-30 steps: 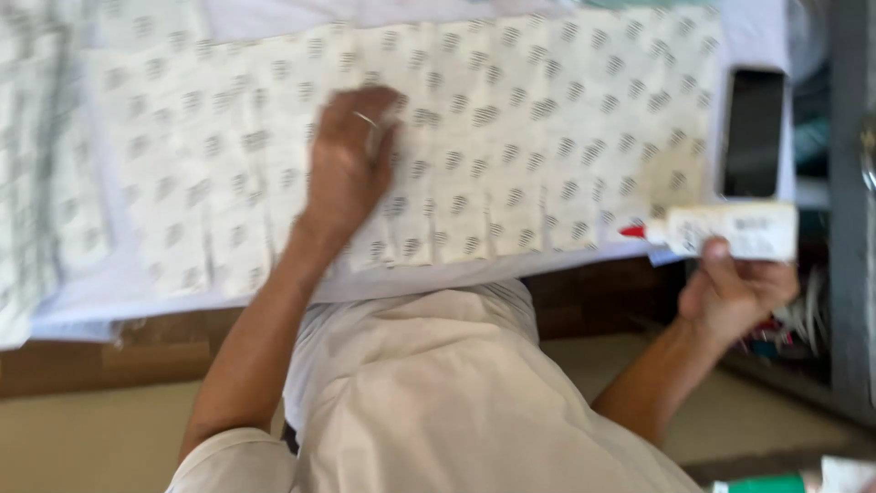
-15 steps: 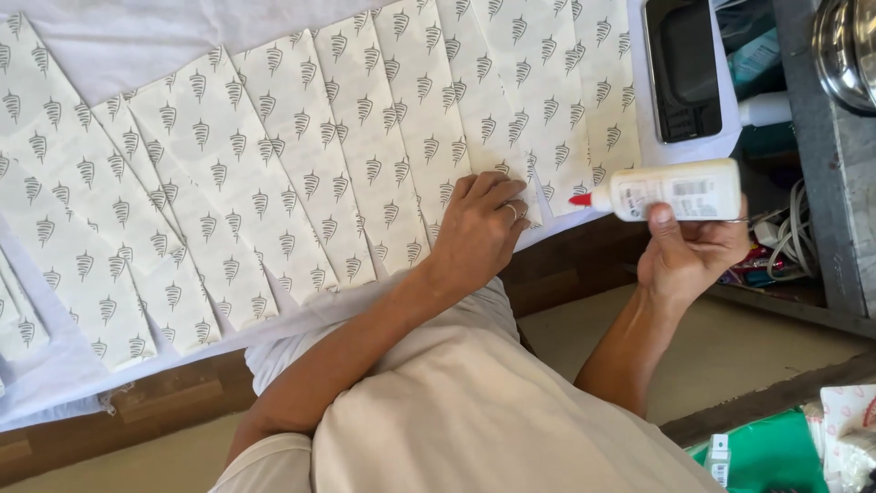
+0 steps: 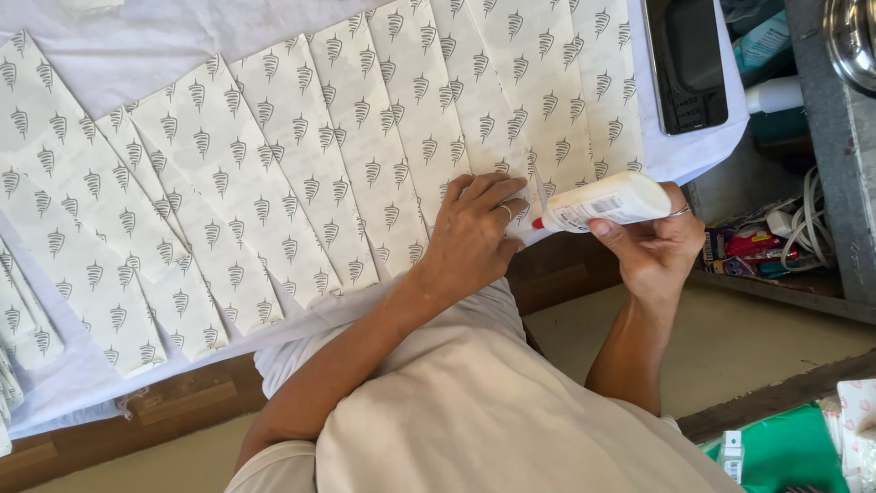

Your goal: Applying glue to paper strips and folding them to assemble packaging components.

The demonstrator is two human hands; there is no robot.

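On the white-clothed table edge, your left hand (image 3: 474, 233) presses flat, fingers together, on patterned paper strips (image 3: 401, 137); your right hand (image 3: 652, 242) grips a white glue bottle (image 3: 602, 203).

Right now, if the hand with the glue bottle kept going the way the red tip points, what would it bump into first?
The right hand points the glue bottle leftward. Its red tip would probably first meet the left hand, whose fingers press the patterned paper just beside it, though depth is hard to judge.
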